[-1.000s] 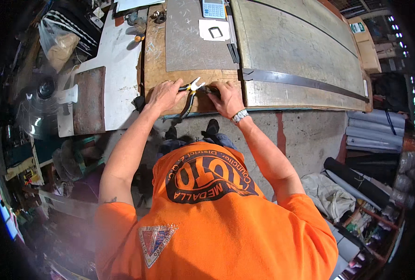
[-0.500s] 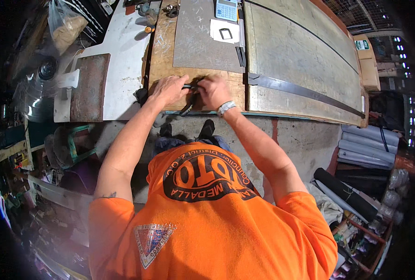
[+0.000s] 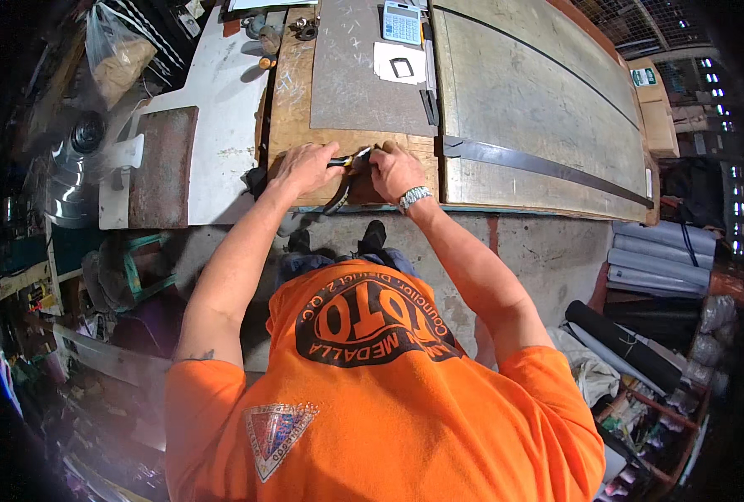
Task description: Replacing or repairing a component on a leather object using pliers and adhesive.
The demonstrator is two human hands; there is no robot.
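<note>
My left hand [image 3: 306, 167] is closed around a slim black-and-yellow tool [image 3: 346, 161] with a bright metal tip, held low over the wooden bench top [image 3: 292, 138]. The tip points toward the fingers of my right hand [image 3: 398, 173]. Those fingers are pinched together on a small dark piece, mostly hidden by them. Between the two hands a curved black piece [image 3: 336, 198] reaches down past the front edge of the bench. I cannot tell whether it is part of the tool.
Beyond my hands lie a grey sheet [image 3: 363, 92], a white paper with a black frame shape [image 3: 401, 67] and a calculator [image 3: 402, 23]. A long metal strip [image 3: 547, 170] crosses the raised board at right. A rusty plate [image 3: 163, 167] lies left. Rolls [image 3: 660, 259] lie on the floor.
My right hand has shifted slightly right and down, turning so that the tool's bright tip and yellow part now show. My left hand stays almost in place.
</note>
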